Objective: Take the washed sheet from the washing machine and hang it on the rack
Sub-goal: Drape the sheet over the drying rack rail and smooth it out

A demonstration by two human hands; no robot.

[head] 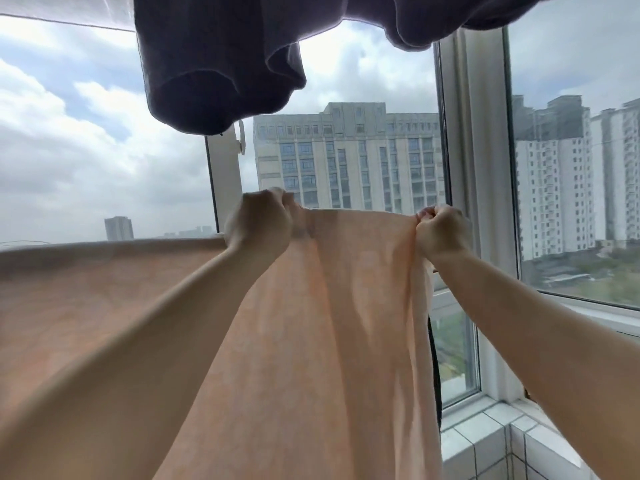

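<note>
Both arms reach up and forward toward the window. The left hand is curled into a fist around the top edge of the peach sheet, bunching the cloth at the knuckles. The right hand is also curled, pinching the same top edge between thumb and fingers at the sheet's right corner. Between the two hands the edge is pulled taut and nearly level. From there the sheet falls toward the near bottom of the view in long soft folds. A further stretch of it runs off to the left, its top edge straight and horizontal; whether that part lies over a rail cannot be told, as no rail shows under the cloth. A short piece of thin rod shows just beside the right wrist. Overhead, a dark grey garment hangs down with a sleeve opening facing the camera. Far behind, through the window frame, stand a pale high-rise block and further towers on the right under a cloudy sky. White tiles cover the sill at lower right. No legible writing, brand or label appears on anything.
</note>
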